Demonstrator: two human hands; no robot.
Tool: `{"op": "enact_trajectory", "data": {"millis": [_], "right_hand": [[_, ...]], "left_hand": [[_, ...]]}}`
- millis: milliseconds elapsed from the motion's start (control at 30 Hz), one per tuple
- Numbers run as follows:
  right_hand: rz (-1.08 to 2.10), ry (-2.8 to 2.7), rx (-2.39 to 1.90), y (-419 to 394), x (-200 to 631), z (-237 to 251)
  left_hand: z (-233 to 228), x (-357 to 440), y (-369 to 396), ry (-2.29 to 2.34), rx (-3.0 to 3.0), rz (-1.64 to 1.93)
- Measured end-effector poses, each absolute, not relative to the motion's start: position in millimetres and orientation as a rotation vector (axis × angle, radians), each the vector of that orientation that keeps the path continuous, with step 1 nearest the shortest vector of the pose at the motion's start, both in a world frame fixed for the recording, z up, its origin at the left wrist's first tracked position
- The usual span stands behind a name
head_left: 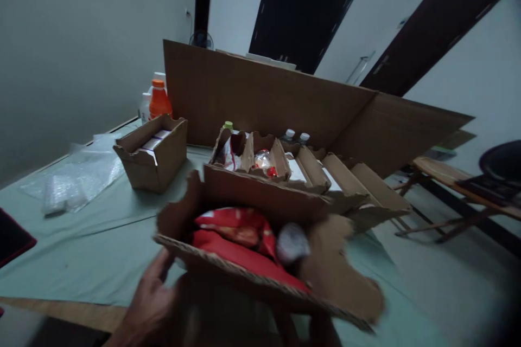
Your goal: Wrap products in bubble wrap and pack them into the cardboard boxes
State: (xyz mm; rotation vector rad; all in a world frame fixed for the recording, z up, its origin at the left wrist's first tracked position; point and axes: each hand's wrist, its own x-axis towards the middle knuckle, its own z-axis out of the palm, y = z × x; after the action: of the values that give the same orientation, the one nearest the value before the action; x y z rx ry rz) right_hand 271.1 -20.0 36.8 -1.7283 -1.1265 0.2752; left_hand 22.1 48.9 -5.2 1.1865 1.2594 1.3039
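A cardboard box [244, 276] with a cut-down top is held up close in front of me, tilted toward me. Inside lie red snack packets [248, 252] and a round, pale item [292, 244], too blurred to name. My left hand [152, 298] grips the box at its left near side, fingers partly behind the cardboard. Under its near wall, toward the right, my right hand [309, 331] supports it; most of that hand is dark and hidden.
A row of open cardboard boxes [311, 171] with packets stands behind. At left are another box [163, 162], clear plastic wrapping [81, 179] and an orange bottle [159, 102]. A tall cardboard panel [252, 92] closes off the back. Pale green cloth [97, 255] covers the table.
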Motion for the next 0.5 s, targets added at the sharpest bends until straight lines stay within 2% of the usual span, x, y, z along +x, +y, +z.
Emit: {"op": "enact_trajectory", "data": {"millis": [100, 267, 367, 500], "right_hand": [[0.376, -1.213, -1.664, 9, 256, 44], [0.331, -1.144, -1.632, 27, 284, 57], [0.325, -1.041, -1.714, 9, 306, 24], [0.493, -1.095, -1.788, -12, 306, -29]], "left_hand": [[8, 1, 61, 1.367, 1.158, 1.371], [36, 48, 98, 1.102, 1.392, 1.447], [14, 66, 92, 1.080, 1.442, 1.378], [-30, 43, 58, 1.273, 1.362, 1.336]]}}
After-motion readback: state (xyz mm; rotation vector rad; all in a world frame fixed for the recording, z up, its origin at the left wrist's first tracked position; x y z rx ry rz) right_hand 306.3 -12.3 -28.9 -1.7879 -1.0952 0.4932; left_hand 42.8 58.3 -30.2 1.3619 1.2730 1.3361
